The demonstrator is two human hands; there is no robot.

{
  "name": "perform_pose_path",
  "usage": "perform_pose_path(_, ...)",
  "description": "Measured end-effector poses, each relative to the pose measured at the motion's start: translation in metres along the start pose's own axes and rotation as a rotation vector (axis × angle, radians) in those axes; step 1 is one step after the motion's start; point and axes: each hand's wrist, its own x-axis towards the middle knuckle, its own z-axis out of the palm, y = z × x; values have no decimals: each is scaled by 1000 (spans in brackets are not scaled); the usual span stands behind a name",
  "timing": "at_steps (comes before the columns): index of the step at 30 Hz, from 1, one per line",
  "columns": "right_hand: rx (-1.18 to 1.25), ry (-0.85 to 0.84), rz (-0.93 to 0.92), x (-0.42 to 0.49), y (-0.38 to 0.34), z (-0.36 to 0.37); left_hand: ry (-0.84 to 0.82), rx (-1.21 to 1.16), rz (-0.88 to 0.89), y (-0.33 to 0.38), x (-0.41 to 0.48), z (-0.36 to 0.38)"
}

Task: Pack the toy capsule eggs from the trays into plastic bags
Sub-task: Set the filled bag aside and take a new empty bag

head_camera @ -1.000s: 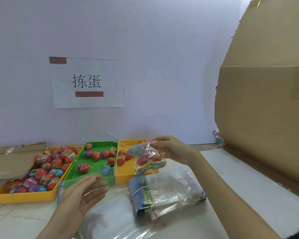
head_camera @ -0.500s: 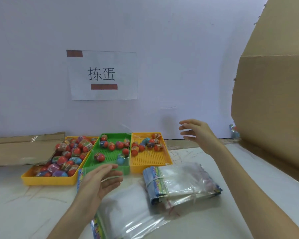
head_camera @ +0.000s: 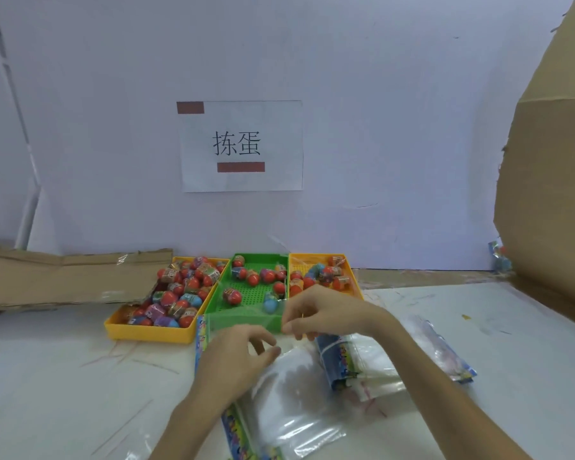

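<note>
Eggs [head_camera: 232, 295] sit in three trays [head_camera: 146, 333] at twelve o'clock on the worktop [head_camera: 63, 376]. Your right grip [head_camera: 319, 313] pinches the raised edge of a clear plastic bag [head_camera: 289, 403] before the green tray [head_camera: 251, 297]. Your left grip [head_camera: 236, 356], at seven o'clock from it, curls narrow over that bag; whether it holds the film I cannot tell.

Bare hands [head_camera: 236, 356] [head_camera: 322, 310], seemingly bare forearms [head_camera: 422, 376]
</note>
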Motion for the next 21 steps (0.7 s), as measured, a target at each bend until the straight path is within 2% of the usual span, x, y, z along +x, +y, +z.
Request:
perform_pose_path(2,24,7,-1,-1,4,8,-106,118,-18,0,0,-2)
perform_pose_path(5,61,-11,-27,-6,6,15,-155,120,-40,2,-1,-5)
perform_pose_path(10,58,17,-56,-10,1,21,-121,68,-51,2,0,-2)
perform_pose_path(15,26,66,-46,-9,4,24,0,2,-12,-4,3,1)
perform_pose_path(17,27,125,-55,-9,4,23,40,-57,21,-5,4,2)
perform_pose_path(21,3,404,-91,-6,5,21,103,-127,85,-5,6,3)
